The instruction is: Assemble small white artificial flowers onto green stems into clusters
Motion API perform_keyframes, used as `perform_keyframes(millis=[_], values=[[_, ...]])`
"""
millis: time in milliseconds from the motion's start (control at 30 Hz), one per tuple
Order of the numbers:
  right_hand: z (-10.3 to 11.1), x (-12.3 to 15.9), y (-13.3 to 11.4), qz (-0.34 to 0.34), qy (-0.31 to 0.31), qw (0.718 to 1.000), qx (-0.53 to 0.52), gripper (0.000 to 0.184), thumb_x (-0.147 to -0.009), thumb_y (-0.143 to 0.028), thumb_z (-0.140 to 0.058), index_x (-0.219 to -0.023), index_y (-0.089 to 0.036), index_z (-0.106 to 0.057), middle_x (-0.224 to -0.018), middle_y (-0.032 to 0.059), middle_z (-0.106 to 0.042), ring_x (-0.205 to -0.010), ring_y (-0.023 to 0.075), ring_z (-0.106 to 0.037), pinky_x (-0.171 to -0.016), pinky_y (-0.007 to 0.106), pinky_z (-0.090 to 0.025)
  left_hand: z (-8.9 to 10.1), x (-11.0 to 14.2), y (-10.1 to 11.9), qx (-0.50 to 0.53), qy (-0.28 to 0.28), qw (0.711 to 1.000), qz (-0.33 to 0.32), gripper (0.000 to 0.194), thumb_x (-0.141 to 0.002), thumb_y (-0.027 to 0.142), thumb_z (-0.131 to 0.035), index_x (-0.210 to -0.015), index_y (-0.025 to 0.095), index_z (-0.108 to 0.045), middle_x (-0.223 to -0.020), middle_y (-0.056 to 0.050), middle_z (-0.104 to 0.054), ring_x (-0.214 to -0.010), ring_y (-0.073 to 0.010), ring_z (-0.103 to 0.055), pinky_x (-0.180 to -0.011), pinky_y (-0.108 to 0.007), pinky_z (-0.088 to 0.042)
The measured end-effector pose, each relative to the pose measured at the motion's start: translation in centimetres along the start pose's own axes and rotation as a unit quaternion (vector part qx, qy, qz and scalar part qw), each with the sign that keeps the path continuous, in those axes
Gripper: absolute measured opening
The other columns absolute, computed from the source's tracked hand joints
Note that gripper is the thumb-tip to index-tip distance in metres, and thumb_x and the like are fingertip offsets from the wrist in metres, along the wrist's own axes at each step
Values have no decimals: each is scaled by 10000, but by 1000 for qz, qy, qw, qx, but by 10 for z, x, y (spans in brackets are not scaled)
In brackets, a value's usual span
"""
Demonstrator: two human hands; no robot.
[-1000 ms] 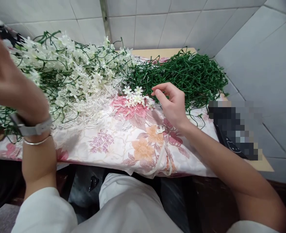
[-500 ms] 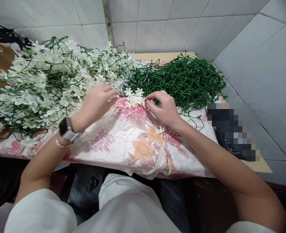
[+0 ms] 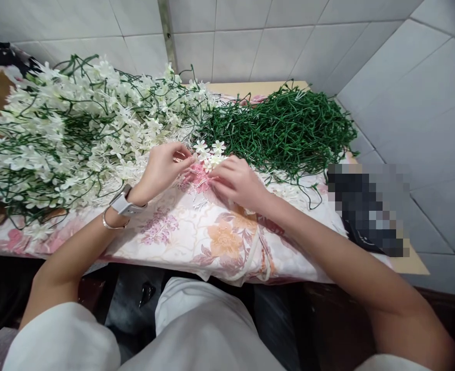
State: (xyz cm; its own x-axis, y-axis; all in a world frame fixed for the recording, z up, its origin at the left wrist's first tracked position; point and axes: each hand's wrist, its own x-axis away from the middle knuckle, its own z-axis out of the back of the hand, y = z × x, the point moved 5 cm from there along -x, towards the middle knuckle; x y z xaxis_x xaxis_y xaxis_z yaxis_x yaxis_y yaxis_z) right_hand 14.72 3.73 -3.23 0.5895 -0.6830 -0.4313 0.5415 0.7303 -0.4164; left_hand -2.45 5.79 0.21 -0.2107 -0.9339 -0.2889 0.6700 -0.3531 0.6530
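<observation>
Fingers of the left hand (image 3: 161, 166) and right hand (image 3: 240, 183) curl nearly closed, any grip unclear. Blossoms (image 3: 214, 161) lie between them. Flowered stems (image 3: 96, 121) beyond the left fingers look done; bare stems (image 3: 289, 129) beyond the right look undone.

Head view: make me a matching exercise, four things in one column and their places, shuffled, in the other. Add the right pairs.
Things
1. Wristwatch
2. Heap of green stems
3. Heap of white flowers
4. Small white flower cluster

Places
A. Piled on the right
B. In the middle, by the left hand and right hand
C. Piled on the left
D. Around the left wrist

Right pairs: 1-D, 2-A, 3-C, 4-B
</observation>
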Motion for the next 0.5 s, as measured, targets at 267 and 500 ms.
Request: perform_keyframes(millis=[267, 500], values=[[-17, -8, -13, 16, -47, 998, 29, 188, -912, -215, -501, -899, -178, -685, -925, 99, -655, -901, 225, -502, -807, 366, -372, -4, 9, -6, 262, -41, 951, 161, 198, -641, 262, -793, -694, 119, -666, -714, -38, -678, -657, -128, -632, -701, -285, -537], [3, 2, -9, -94, -15, 989, -112, 166, -870, -153, -531, -959, -167, -670, -833, 33, -707, -691, 135, -600, -684, 258, -418, -13, 16, -3, 292, -80, 933, 194, 136, -671, 226, -760, -719, 126, -681, -714, -37, -668, -648, -122, -625, -673, -275, -520]])
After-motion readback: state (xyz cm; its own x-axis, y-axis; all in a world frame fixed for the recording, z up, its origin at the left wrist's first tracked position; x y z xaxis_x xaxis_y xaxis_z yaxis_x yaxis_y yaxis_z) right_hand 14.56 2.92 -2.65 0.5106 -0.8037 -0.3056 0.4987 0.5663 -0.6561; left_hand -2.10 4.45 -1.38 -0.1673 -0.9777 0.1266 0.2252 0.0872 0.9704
